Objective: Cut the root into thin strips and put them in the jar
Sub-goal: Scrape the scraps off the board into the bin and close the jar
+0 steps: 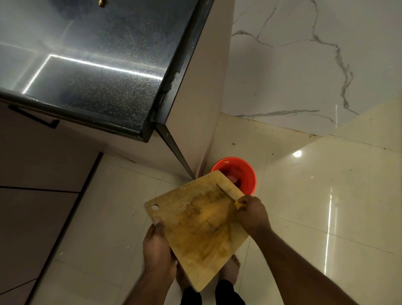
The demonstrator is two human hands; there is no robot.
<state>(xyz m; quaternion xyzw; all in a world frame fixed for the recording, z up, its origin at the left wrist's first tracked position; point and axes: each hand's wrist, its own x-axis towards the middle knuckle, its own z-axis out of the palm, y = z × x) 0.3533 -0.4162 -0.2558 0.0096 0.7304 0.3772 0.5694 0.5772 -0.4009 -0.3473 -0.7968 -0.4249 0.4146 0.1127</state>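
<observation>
A stained wooden cutting board [195,230] is held tilted in the air above the floor. My left hand [157,250] grips its near left edge, thumb on top. My right hand [252,212] grips a knife [226,192] with a yellow handle, its blade lying across the board's far corner. That corner hangs over a red bucket [245,172] on the floor. A small yellowish piece [101,2] lies on the counter at the top edge. No jar is in view.
A dark speckled countertop [97,76] fills the upper left, with a cabinet and black handle [32,116] below it. Glossy cream floor tiles [326,196] spread to the right, a marble-patterned wall [304,65] behind. My bare feet [230,270] stand under the board.
</observation>
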